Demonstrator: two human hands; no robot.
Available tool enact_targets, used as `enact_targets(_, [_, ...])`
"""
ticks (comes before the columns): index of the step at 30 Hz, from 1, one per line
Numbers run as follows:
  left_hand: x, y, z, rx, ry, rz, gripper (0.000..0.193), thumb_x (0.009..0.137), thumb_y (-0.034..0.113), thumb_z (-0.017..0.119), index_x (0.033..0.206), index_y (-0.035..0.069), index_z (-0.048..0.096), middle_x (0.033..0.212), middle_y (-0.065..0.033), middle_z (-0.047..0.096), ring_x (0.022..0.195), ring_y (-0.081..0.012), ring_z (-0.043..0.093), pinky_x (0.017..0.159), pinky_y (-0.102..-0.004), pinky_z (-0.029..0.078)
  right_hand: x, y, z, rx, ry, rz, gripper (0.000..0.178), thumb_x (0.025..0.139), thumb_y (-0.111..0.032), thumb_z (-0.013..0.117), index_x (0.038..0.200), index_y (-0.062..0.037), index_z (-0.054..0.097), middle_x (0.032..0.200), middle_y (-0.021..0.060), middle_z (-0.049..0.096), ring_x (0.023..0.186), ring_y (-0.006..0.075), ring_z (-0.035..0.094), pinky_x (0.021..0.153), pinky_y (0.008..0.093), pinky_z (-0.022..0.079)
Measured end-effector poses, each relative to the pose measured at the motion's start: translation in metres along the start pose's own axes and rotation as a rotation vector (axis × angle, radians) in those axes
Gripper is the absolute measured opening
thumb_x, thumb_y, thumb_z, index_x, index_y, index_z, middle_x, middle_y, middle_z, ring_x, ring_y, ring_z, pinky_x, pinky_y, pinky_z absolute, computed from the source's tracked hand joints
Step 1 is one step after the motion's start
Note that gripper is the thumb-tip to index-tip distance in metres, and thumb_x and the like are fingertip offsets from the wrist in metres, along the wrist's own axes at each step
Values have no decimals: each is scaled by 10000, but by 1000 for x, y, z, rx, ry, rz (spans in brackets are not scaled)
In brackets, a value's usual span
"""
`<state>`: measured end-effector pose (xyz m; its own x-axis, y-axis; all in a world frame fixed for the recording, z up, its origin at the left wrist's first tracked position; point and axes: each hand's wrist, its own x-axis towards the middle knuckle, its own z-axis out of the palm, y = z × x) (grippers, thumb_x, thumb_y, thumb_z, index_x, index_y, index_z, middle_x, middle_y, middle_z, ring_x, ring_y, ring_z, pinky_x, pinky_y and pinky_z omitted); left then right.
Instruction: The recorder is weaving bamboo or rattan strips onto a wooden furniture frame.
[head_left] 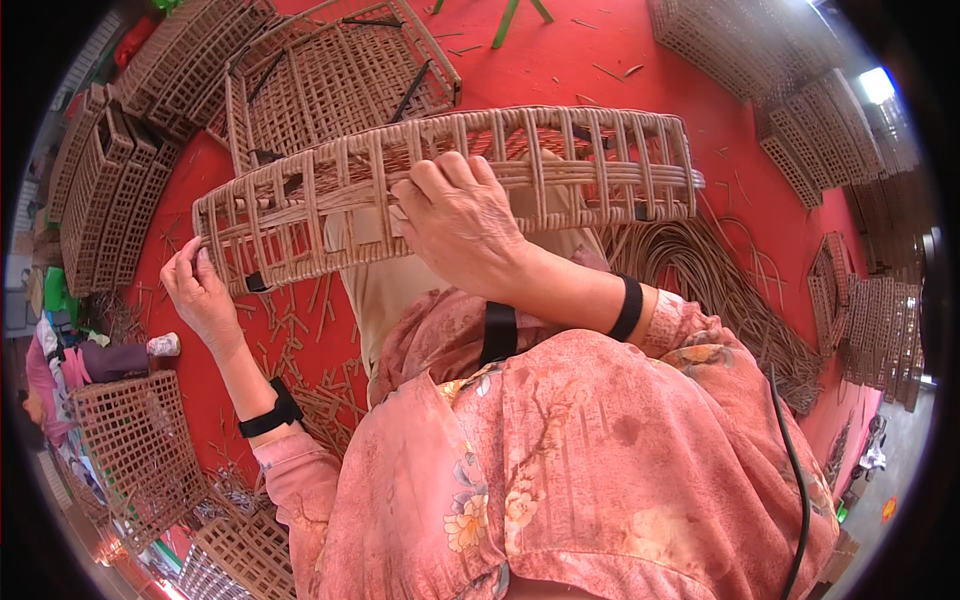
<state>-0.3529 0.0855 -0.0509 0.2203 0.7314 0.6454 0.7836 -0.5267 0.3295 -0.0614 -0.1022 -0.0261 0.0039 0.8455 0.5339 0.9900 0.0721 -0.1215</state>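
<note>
A shallow woven basket [620, 178] of brown strands stands on edge across my lap, one slatted side facing me. Uprights cross that side, and a band of several strands is woven along its middle. My right hand [460, 215] is closed on this band near the middle of the side, fingers curled over the strands; what lies under the palm is hidden. At the basket's left end, my left hand [205, 295] pinches the corner between thumb and fingers. Small black pieces show at the lower corners, one of them a black corner piece [257, 281] close to my left hand.
Another basket frame [330, 85] lies just beyond. Stacked baskets [190, 70] stand far left, with more stacks [820, 130] at right. A coil of loose strands [700, 270] rests on the red floor [560, 60] beside cut scraps. A person's shoe [163, 345] shows at left.
</note>
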Motion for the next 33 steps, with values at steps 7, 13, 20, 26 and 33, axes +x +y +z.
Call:
enact_targets(7, [1, 2, 0, -64, 50, 13, 163, 957, 91, 627, 1103, 76, 697, 1073, -93, 613, 1021, -249, 615, 879, -369, 513, -4, 0, 7, -8, 38, -59, 277, 806, -262, 703, 1005, -80, 637, 983, 59, 531, 959, 255, 519, 864, 412, 406])
enact_targets(13, [-2, 4, 0, -81, 97, 17, 156, 943, 72, 630, 1083, 95, 696, 1045, -91, 593, 1017, -254, 611, 855, -373, 534, 7, -8, -17, 224, -52, -70, 255, 810, -257, 724, 945, -56, 643, 947, 88, 551, 968, 279, 538, 850, 418, 413])
enact_targets(20, [-9, 3, 5, -144, 112, -39, 150, 964, 85, 622, 1094, 104, 695, 1069, -73, 564, 968, -218, 633, 781, -327, 595, 30, -28, 1, 243, -63, -187, 327, 809, -283, 727, 987, -28, 626, 1014, 101, 544, 971, 280, 514, 870, 417, 411])
enact_targets(26, [-9, 6, 2, -182, 148, -60, 141, 944, 53, 634, 1079, 89, 655, 1046, -68, 565, 946, -215, 630, 745, -336, 592, 57, -39, 14, 139, -136, -139, 369, 835, -356, 705, 964, -14, 655, 977, 115, 555, 975, 281, 523, 865, 417, 413])
enact_targets(33, [-9, 18, -4, 60, 99, 224, 262, 837, -11, 650, 1066, 115, 667, 1039, -42, 597, 998, -246, 578, 892, -409, 455, 63, -42, 26, 152, -122, -47, 333, 834, -330, 720, 918, -12, 672, 945, 120, 558, 954, 296, 545, 858, 421, 427])
